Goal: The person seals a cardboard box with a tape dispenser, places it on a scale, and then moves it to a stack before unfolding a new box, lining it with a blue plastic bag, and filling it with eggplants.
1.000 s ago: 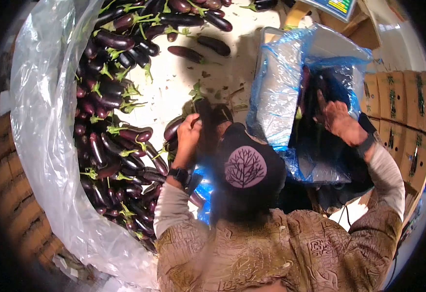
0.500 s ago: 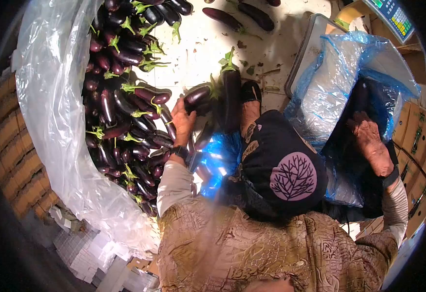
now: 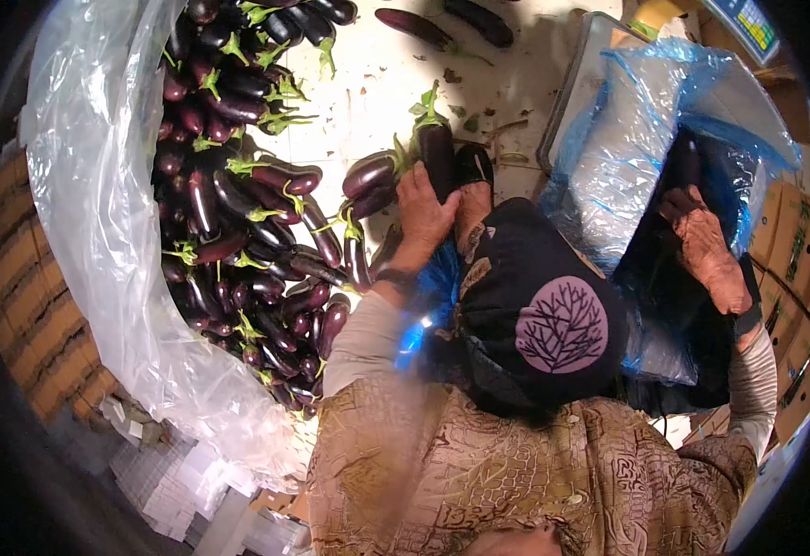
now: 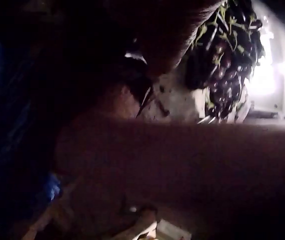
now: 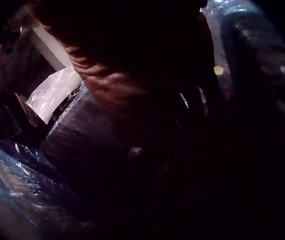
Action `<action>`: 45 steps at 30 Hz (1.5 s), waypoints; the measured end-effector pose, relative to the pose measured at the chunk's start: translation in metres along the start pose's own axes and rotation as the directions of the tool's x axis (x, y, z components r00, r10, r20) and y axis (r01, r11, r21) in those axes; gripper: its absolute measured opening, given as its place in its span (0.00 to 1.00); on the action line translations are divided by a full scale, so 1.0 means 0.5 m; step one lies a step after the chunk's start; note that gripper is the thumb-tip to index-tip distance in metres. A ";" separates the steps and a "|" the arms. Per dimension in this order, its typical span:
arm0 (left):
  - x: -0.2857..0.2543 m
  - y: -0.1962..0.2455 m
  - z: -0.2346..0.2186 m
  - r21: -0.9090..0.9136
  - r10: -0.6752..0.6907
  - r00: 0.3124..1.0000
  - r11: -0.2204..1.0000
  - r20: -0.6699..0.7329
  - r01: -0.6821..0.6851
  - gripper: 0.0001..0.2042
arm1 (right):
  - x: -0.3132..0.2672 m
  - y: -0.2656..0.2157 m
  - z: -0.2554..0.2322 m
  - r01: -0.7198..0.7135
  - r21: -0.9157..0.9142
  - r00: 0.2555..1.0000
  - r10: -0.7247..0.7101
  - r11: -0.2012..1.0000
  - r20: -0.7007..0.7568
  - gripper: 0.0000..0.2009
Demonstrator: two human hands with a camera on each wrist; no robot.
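Note:
In the head view my left hand point(image 3: 426, 211) grips the lower part of a dark eggplant point(image 3: 436, 153), its thumb on the right side and fingers on the left. This eggplant has its green stem pointing away from me. Just left of it lie more eggplants point(image 3: 368, 176). On the right, my right hand point(image 3: 706, 243) reaches into a box lined with blue plastic point(image 3: 613, 157), fingers bent over an eggplant point(image 3: 684, 159) whose far end shows beyond them. Both wrist views are very dark; the hands' fingertips are hidden there.
A big heap of eggplants point(image 3: 229, 185) lies along clear plastic sheeting point(image 3: 99, 204). Two loose eggplants point(image 3: 479, 23) lie farther off. A foot in a black shoe point(image 3: 475, 165) stands beside the gripped eggplant. Cartons point(image 3: 780, 241) and a scale display point(image 3: 747, 26) are at right.
My left hand has moved right, from the eggplants at the heap's edge to the dark eggplant by the shoe. My right hand stays in the box, its fingers now more bent. The view has shifted.

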State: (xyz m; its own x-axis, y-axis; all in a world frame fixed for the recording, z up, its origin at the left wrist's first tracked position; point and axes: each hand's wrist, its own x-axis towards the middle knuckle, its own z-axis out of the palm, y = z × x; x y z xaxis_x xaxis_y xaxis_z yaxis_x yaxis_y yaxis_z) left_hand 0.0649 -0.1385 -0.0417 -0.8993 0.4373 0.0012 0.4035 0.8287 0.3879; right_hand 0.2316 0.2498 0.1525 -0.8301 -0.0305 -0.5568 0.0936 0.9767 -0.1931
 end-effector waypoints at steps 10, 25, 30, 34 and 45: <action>0.074 0.026 -0.127 -0.751 -0.154 0.764 0.143 0.626 0.644 0.33 | -0.034 0.077 0.098 0.315 -0.051 0.841 -0.303 0.948 -0.449 0.12; 0.190 0.070 -0.379 -0.922 -0.146 0.911 -0.054 0.387 0.383 0.26 | -0.041 0.082 0.080 0.183 0.035 0.979 -0.179 0.982 -0.095 0.19; 0.159 -0.020 -0.261 -0.850 -0.239 0.853 0.154 0.464 0.505 0.24 | -0.054 0.111 0.108 0.244 -0.052 0.950 -0.250 0.968 -0.187 0.20; 0.139 -0.108 -0.238 -0.820 -0.361 0.844 0.274 0.397 0.503 0.30 | -0.032 0.079 0.087 0.145 -0.127 0.986 -0.154 0.981 -0.067 0.21; 0.009 -0.182 -0.181 0.071 -0.025 0.931 0.996 -0.365 0.055 0.22 | -0.002 0.059 0.042 0.004 -0.059 0.997 0.000 0.998 0.077 0.22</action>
State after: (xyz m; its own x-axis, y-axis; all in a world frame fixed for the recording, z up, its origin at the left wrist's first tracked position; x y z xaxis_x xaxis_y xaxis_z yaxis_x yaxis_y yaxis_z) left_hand 0.0088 -0.2436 0.0065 -0.9086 0.2588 0.3278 0.3647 0.8741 0.3207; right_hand 0.2469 0.2742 0.1305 -0.7853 -0.0463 -0.6174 0.0578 0.9874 -0.1476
